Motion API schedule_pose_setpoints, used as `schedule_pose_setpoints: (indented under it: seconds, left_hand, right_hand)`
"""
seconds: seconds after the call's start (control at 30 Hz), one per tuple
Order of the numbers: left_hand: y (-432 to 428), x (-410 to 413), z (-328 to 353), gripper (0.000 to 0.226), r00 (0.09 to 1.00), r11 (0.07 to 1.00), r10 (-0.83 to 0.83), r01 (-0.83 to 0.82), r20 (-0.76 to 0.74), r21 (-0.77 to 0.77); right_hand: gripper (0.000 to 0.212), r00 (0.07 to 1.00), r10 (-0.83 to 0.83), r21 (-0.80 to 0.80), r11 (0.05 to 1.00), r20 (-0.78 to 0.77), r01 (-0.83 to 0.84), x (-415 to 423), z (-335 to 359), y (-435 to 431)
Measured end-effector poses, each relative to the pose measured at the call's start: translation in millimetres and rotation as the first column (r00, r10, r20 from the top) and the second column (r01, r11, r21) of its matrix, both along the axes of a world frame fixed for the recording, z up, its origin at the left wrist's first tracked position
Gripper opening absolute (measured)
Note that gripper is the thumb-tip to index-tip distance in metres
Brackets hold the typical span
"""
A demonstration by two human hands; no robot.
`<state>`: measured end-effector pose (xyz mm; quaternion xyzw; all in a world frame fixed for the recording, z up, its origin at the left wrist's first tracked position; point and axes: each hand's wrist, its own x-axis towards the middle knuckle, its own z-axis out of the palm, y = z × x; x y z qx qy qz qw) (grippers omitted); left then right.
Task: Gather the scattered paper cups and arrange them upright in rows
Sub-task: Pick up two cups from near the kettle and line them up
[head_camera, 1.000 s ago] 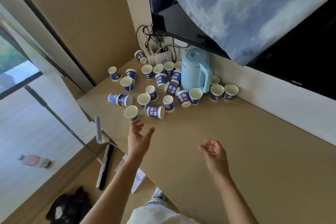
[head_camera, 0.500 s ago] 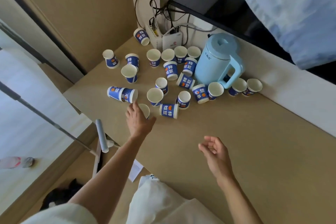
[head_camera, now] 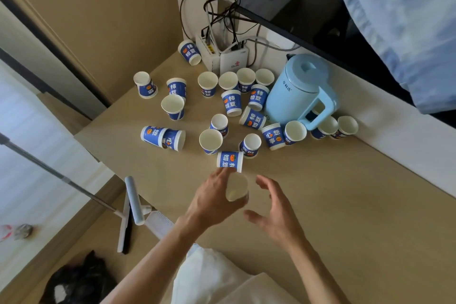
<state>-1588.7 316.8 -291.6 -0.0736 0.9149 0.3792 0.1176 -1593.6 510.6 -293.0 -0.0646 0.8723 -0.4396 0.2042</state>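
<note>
Near the table edge, left hand curls round one paper cup (light, crushable; hold mid-wall gently); right hand spread, empty.

Held cup blurred; print hidden

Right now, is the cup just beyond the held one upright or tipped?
Tipped: the fallen cup lies on its side, printed wall facing up, just past the held cup in the left hand.
</note>
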Motion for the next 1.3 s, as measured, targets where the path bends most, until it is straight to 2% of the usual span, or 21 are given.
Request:
schedule_pose_setpoints:
  seconds: [0.1, 0.2, 0.27, 0.37, 0.4, 0.47, 0.53, 0.67, 0.77, 0.9, 1.0, 1.1, 1.2, 1.3]
  left_hand:
    - [18.6, -1.7, 13.1, 0.075, 0.995, 0.995, -0.095, 0.095, -0.007, 0.013]
    - [28.6, -7.6, 19.4, 0.084, 0.986, 0.985, -0.165, 0.165, -0.019, 0.039]
    - [31.9, -12.3, 21.5, 0.088, 0.975, 0.969, -0.22, 0.22, -0.015, 0.11]
    - [29.1, -23.6, 16.2, 0.079, 0.994, 0.962, -0.108, 0.111, -0.024, 0.248]
    - [26.3, -30.9, 8.8, 0.071, 0.997, 0.974, -0.056, 0.067, -0.056, 0.215]
    - [20.9, -48.1, -10.6, 0.056, 0.993, 0.998, -0.064, 0.066, -0.098, 0.02]
    - [17.6, -61.0, -29.5, 0.063, 0.987, 0.977, -0.151, 0.142, -0.052, -0.157]
    - [17.8, -65.2, -58.7, 0.083, 0.964, 0.879, -0.256, 0.261, 0.068, -0.398]
    - [21.2, -61.0, -67.6, 0.082, 0.957, 0.821, -0.281, 0.278, 0.071, -0.499]
    - [23.8, -52.2, -79.8, 0.063, 0.94, 0.771, -0.328, 0.323, 0.093, -0.548]
    - [21.1, -43.9, -88.8, 0.057, 0.943, 0.782, -0.313, 0.326, 0.118, -0.532]
    - [25.5, -31.4, -91.1, 0.059, 0.967, 0.859, -0.227, 0.256, 0.12, -0.443]
    - [51.8, -13.2, -73.4, 0.065, 0.99, 0.966, -0.138, 0.143, 0.038, -0.213]
    - [91.7, 11.9, -45.1, 0.064, 0.997, 0.996, -0.055, 0.059, -0.059, 0.06]
  right_hand:
    - [0.089, 1.0, 0.012, -0.018, 1.0, 0.003, -0.012, -1.9, 3.8, -1.1]
    - [0.083, 0.999, -0.04, -0.061, 0.997, 0.026, 0.042, -2.1, 6.5, 3.0]
    - [0.076, 0.993, -0.118, -0.086, 0.989, 0.019, 0.119, -1.4, 6.9, 6.7]
    - [0.066, 0.962, -0.272, -0.116, 0.955, 0.028, 0.273, 1.3, 6.6, 14.8]
    - [0.064, 0.946, -0.324, -0.126, 0.937, 0.034, 0.325, 2.6, 5.3, 18.4]
    - [0.066, 0.903, -0.424, -0.133, 0.893, 0.069, 0.43, 6.2, 1.0, 26.6]
    - [0.065, 0.869, -0.484, -0.133, 0.859, 0.104, 0.494, 11.1, -4.3, 33.0]
    - [0.06, 0.85, -0.514, -0.121, 0.842, 0.118, 0.526, 20.5, -9.8, 39.8]
    - [0.058, 0.829, -0.548, -0.115, 0.821, 0.113, 0.559, 25.6, -9.2, 41.0]
    - [0.055, 0.792, -0.601, -0.112, 0.784, 0.106, 0.611, 37.2, -11.5, 46.9]
    - [0.054, 0.752, -0.65, -0.112, 0.744, 0.108, 0.659, 50.7, -13.1, 53.7]
    - [0.054, 0.702, -0.702, -0.133, 0.69, 0.119, 0.712, 64.8, -13.7, 64.3]
    - [0.055, 0.643, -0.757, -0.173, 0.622, 0.117, 0.764, 78.3, -12.8, 79.7]
    - [0.058, 0.588, -0.802, -0.22, 0.559, 0.099, 0.799, 92.3, -12.3, 98.5]
